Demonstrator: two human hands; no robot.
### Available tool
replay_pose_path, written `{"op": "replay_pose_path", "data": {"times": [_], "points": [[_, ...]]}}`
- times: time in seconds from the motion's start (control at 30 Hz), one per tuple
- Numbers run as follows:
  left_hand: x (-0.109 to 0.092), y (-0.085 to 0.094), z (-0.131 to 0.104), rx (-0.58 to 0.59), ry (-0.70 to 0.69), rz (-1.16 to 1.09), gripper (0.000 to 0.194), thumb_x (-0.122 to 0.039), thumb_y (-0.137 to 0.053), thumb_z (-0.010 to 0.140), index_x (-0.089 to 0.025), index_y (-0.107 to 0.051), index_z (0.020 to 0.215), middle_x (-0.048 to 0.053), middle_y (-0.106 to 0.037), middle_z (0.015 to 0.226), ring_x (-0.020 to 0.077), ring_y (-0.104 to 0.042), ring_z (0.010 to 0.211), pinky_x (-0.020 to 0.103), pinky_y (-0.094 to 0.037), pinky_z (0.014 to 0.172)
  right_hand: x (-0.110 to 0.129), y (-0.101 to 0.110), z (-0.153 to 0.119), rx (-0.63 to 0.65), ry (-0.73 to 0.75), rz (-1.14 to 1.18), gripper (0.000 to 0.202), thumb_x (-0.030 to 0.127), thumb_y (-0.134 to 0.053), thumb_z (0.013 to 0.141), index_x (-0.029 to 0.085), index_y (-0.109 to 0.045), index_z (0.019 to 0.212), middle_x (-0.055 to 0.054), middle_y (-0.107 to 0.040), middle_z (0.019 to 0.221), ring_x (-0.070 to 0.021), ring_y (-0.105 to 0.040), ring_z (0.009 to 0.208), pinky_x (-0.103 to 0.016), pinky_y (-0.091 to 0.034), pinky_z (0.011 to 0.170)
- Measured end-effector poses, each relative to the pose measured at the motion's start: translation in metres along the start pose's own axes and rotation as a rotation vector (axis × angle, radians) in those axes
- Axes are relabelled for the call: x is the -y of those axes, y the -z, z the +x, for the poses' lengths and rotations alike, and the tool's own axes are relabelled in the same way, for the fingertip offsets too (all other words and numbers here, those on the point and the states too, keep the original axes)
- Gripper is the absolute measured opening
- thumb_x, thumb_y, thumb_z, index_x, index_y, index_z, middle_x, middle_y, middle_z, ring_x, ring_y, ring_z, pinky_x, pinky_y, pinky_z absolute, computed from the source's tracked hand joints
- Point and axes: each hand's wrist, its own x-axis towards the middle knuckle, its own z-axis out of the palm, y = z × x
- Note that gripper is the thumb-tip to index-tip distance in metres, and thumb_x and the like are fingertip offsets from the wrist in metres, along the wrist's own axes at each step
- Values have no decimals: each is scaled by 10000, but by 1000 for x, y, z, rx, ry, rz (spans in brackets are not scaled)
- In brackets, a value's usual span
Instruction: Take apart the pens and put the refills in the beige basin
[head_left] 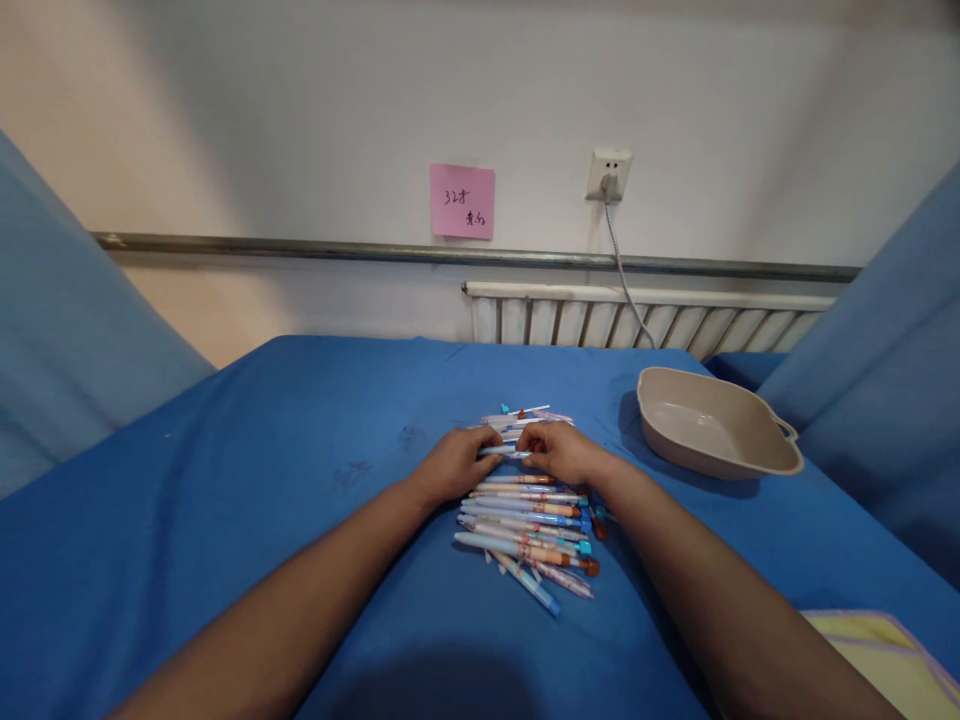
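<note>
Fingers of the left hand (454,463) are bent in from the centre of the frame, thumb and fingertip pinching the left part of a pale blue pen (495,451). I cannot tell from my camera whether that pen is lifted clear of the blue cloth (285,440). Around it, down the middle of the frame, lies a stack of printed pens (525,508), most of them roughly crosswise; at its lower end one blue-tipped pen (534,586) slants toward the bottom right. Just right of centre, the right hand (559,450) has its fingers closed about the pale blue pen's other end. I judge the step in hand to be two-handed handling of this single pen. As I read it, any next move calls for both pinches acting together, wrists clear of the neighbouring pens. Farther right stands a beige plastic basin (705,460); a yellow cloth (870,655) shows at lower right.
</note>
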Motion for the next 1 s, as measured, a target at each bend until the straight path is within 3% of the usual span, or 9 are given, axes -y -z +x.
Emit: {"op": "replay_pose_path", "data": {"times": [0.23, 0.4, 0.53, 0.63, 0.8, 1.0], "points": [[2, 7, -3, 66, 60, 110, 169, -312, -509, 818, -188, -619, 852, 18, -641, 736, 155, -564, 647, 238, -370, 599, -23, 16, -2, 14, -9, -69, 128, 78, -635, 668, 174, -616, 751, 24, -621, 671, -120, -551, 636, -220, -414, 608], [-3, 5, 1, -1, -23, 30, 193, -319, -490, 848, -181, -603, 925, 36, -655, 882, 170, -582, 796, 243, -404, 692, -12, 9, -1, 14, 14, -73, 126, 113, -630, 702, 175, -621, 811, 19, -638, 705, -121, -569, 659, -216, -424, 616], [-2, 3, 2, 73, -46, -1, 163, -273, -507, 836, -185, -611, 926, 37, -661, 906, 175, -585, 843, 245, -414, 726, -2, 4, 0, 30, 27, -85, 97, 146, -622, 738, 176, -624, 830, 11, -657, 763, -122, -586, 704, -210, -431, 632], [3, 4, 0, 96, -21, 30, 154, -267, -511, 830, -184, -608, 916, 40, -660, 910, 183, -590, 833, 252, -419, 709, -8, 15, -4, 24, 12, -139, 97, 111, -634, 714, 169, -629, 791, 2, -661, 765, -131, -586, 721, -221, -428, 662], [7, 3, 1, 84, -1, 86, 160, -273, -510, 840, -197, -604, 945, 47, -660, 939, 197, -596, 855, 273, -428, 734, -23, 35, -9, -20, -46, -235, 134, 79, -631, 702, 169, -630, 801, -23, -674, 832, -148, -585, 769, -239, -422, 700], [4, -5, 6, -21, 29, 167, 168, -270, -514, 853, -199, -596, 983, 68, -655, 994, 219, -581, 922, 313, -422, 810, -18, 37, -8, -26, -66, -330, 178, 81, -614, 708, 177, -621, 857, -26, -671, 864, -143, -583, 769, -222, -408, 679]]}}
